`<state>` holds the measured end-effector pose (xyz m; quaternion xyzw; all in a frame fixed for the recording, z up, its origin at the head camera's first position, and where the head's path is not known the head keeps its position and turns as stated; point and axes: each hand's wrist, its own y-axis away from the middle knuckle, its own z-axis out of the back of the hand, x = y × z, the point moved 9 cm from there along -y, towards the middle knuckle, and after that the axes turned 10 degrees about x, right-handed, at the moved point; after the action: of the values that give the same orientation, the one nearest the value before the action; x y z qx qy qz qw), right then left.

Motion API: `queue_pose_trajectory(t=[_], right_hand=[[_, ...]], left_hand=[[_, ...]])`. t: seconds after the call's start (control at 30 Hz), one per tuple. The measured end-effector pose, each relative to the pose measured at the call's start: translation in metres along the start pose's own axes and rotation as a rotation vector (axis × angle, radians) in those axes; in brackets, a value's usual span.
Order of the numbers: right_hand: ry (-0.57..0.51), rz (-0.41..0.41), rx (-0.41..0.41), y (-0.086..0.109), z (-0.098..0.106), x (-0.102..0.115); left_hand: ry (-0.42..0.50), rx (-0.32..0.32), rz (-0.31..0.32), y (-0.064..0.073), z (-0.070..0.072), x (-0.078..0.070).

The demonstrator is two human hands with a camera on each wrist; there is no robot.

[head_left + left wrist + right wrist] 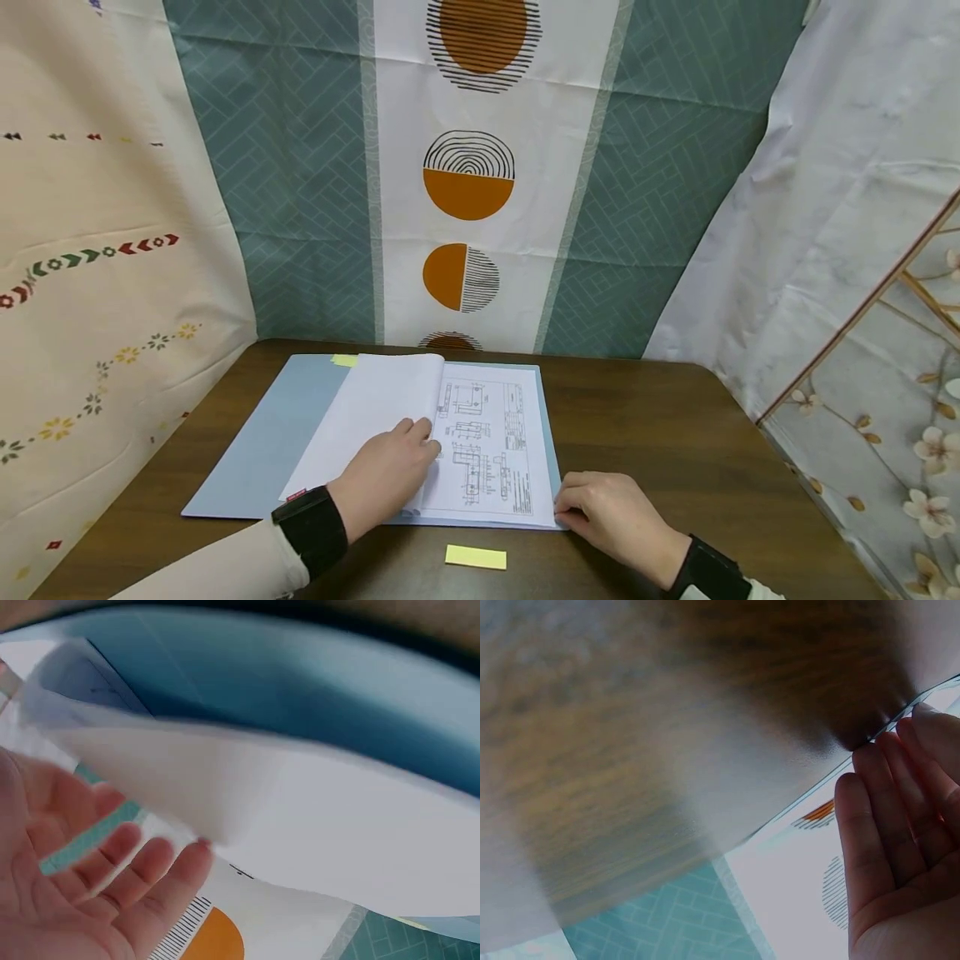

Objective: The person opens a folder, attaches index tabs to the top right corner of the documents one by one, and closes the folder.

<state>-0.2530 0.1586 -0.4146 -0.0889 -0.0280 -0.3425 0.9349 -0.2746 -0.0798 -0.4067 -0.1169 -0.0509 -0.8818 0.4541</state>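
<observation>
A light blue folder (247,450) lies spread out on the table. In it are printed sheets with technical drawings (480,450), and turned-over white pages (382,387) bulge up on the left. My left hand (393,467) touches these turned pages near the fold; in the left wrist view its fingers (142,877) are loosely bent, fingertips against the paper. At the folder's lower right corner, my right hand (607,508) has thumb and fingers together and pinches the edge. The right wrist view shows its fingers (877,817) along that edge.
A yellow sticky note (476,557) lies on the dark wooden table (630,417) in front of the folder. Another yellow tab (344,360) shows at the folder's top edge. Patterned curtains (307,183) hang behind the table and at both sides.
</observation>
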Motion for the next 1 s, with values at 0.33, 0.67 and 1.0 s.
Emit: queue_pose_trajectory(t=[0.33, 0.67, 1.0], right_hand=[[0.003, 0.014, -0.01, 0.001, -0.001, 0.003], [-0.008, -0.002, 0.013, -0.002, 0.001, 0.0], [0.003, -0.005, 0.0, -0.002, 0.0, -0.001]], left_hand=[[0.075, 0.133, -0.005, -0.019, -0.019, -0.008], [0.139, 0.136, 0.079, -0.017, -0.027, 0.005], [0.153, 0.134, 0.131, -0.016, -0.03, 0.006]])
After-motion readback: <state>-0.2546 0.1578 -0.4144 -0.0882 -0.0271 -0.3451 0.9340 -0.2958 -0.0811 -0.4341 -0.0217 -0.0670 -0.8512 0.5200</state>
